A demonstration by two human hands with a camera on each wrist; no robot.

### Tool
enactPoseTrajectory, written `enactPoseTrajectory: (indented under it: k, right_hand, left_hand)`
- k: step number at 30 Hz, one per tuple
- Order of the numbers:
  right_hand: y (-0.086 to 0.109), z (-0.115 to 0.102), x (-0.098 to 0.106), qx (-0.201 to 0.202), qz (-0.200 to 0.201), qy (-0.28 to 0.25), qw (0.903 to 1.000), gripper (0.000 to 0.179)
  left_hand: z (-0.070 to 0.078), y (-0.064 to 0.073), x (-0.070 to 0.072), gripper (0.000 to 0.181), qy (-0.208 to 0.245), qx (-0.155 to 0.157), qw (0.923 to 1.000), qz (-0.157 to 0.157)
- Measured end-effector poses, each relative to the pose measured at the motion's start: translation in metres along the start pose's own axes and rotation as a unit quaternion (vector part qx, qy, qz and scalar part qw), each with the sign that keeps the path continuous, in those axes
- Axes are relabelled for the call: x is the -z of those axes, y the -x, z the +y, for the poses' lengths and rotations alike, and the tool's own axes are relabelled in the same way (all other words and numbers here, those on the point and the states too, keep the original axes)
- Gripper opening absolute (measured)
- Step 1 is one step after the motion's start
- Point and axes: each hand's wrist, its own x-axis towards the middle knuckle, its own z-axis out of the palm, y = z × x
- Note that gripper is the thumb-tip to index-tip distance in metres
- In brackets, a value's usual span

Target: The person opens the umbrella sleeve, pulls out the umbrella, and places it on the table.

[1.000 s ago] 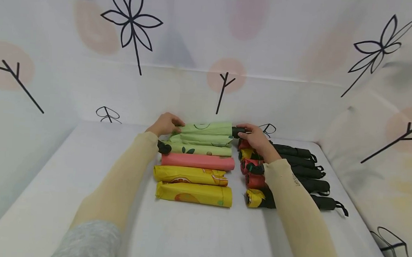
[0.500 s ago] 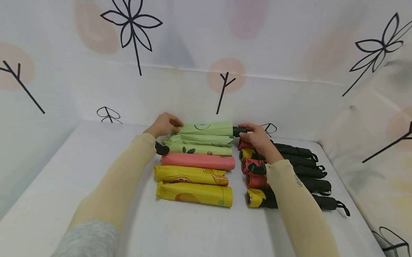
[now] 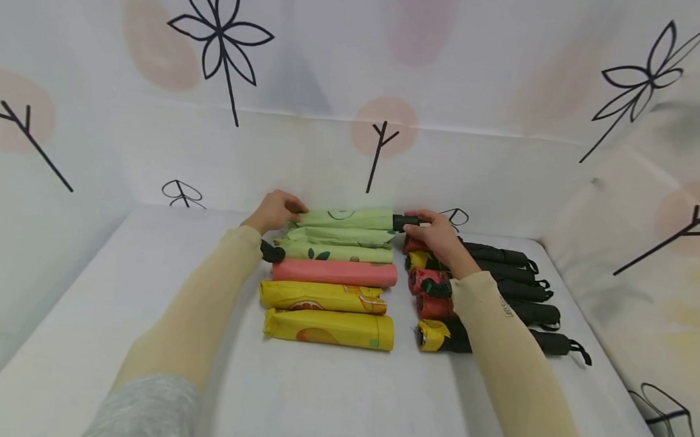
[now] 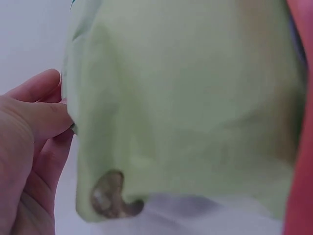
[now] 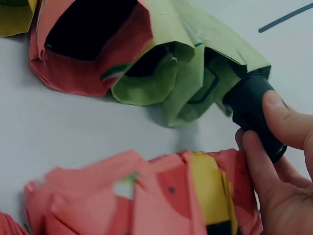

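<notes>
At the back of the table lies a green printed umbrella sleeve, a black umbrella handle sticking out of its right end. My left hand pinches the sleeve's left end between thumb and fingers. Thumb and fingers of my right hand grip the handle, just outside the sleeve's mouth. In the left wrist view, green fabric fills the middle beside my left fingers. A second green sleeve lies right in front of the first. How far the umbrella reaches inside is hidden.
Nearer me, another green sleeve, a pink sleeve and two yellow sleeves lie in the same row. Several folded umbrellas with black ends and red or yellow tips lie at right, partly under my right forearm. A printed cloth wall stands behind.
</notes>
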Motion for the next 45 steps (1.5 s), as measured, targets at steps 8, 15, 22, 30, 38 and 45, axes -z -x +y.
enactPoseTrajectory:
  k: [8,15,22,30,38,45]
  right_hand:
    - [0.001,-0.003,0.005,0.010,-0.001,0.001,0.9999,0.046]
    - [0.005,-0.006,0.008,0.015,-0.015,-0.005,0.9998,0.046]
    - [0.005,-0.011,0.009,0.016,-0.017,-0.050,0.9985,0.044]
    - [0.005,-0.009,0.012,0.034,-0.011,-0.086,0.9957,0.041]
    - [0.008,-0.008,0.022,0.043,0.005,-0.054,0.9976,0.039]
    - [0.009,-0.003,0.029,0.056,0.012,-0.081,0.9951,0.039]
  left_hand:
    - [-0.005,0.003,0.003,0.025,0.005,0.003,1.0000,-0.003]
    - [-0.002,0.004,0.000,0.023,0.019,0.010,0.9998,0.003]
    - [-0.001,0.004,-0.001,0.022,0.033,0.011,0.9993,0.010]
    - [-0.002,0.005,0.000,0.021,0.020,-0.001,0.9998,0.007]
    - [0.001,0.007,0.001,0.022,0.031,0.006,0.9995,0.001]
    - [0.000,0.007,0.002,0.022,0.033,0.007,0.9994,-0.002]
